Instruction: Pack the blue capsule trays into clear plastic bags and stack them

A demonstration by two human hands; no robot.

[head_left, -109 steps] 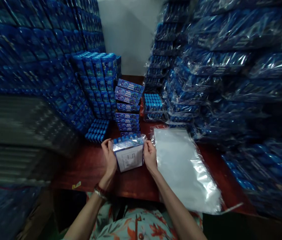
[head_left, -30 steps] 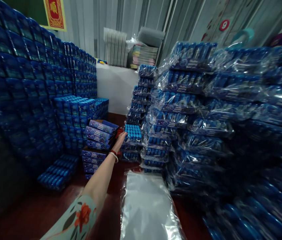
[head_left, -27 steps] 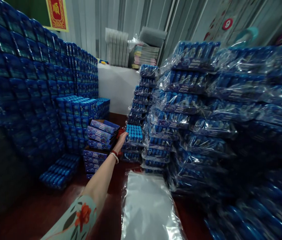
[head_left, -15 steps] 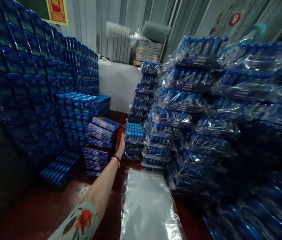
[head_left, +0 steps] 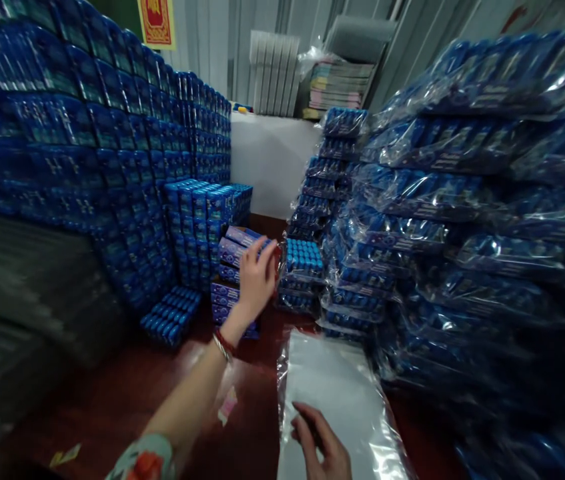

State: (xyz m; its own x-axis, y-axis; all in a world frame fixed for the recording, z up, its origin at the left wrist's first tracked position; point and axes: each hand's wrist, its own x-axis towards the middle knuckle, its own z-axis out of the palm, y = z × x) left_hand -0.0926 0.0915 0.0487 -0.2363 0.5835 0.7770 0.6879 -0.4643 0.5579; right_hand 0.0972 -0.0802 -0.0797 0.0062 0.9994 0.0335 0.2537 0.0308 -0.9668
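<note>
left hand [head_left: 257,275] gripping the top blue box [head_left: 240,235] of a leaning box stack [head_left: 229,280], right hand [head_left: 323,445] lying open-fingered on clear plastic bags [head_left: 342,393], bagged blue packs [head_left: 412,227] crowding the right, blue-capped tubes [head_left: 304,257] standing just behind

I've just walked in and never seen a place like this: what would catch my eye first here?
Walls of blue boxes tower on the left, and heaps of blue packs in clear plastic crowd the right. In the middle, the left hand is on a leaning pile of purple-blue cartons. Near the bottom edge, the right hand rests on a stack of clear plastic bags lying on the dark red table.
</note>
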